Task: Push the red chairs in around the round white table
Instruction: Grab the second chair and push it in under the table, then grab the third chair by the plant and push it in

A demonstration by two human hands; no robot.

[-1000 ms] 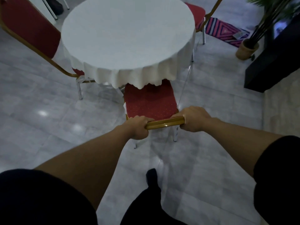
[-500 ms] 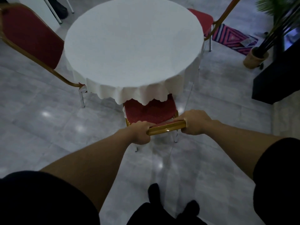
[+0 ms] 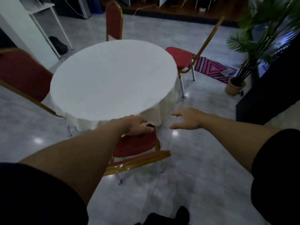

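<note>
Red chair [image 3: 134, 143] beneath empty, spread hands [image 3: 186, 119]

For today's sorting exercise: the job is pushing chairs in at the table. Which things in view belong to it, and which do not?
Belong: round white table; near chair; left chair; far chair; right chair.

Do not: potted plant; striped rug; white desk.

Potted palm [image 3: 253, 51] right, by striped rug [image 3: 212, 70]; white desk [image 3: 40, 7] far left, blk bag [image 3: 58, 44] under.
</note>
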